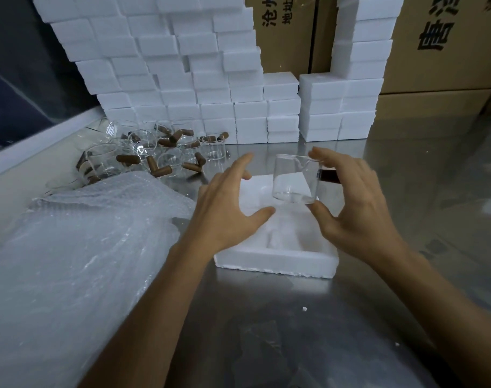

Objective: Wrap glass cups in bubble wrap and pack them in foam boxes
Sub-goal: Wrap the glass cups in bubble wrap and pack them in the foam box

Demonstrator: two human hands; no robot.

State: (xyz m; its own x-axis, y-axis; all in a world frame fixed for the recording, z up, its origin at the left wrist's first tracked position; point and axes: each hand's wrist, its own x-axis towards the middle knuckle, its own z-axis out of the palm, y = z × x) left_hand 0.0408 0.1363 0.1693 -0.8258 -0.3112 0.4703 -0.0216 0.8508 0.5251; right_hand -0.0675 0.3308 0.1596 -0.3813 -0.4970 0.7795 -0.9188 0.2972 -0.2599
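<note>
My right hand (359,203) has its grip pinched on the glass cup (296,179), fingers at the rim by the dark handle, thumb under the base, so the bare glass hangs upright over the open foam box (277,259). My left hand (227,203) is spread and holds nothing, hovering beside the cup, I judge to steady or take it. The cup is not yet wrapped; the bubble wrap (79,242) lies heaped to the left, within easy reach. Further cups (154,152) cluster behind it. The worktop (266,331) is shiny metal, backed by stacked foam boxes (182,65) and cardboard cartons (434,51).
</note>
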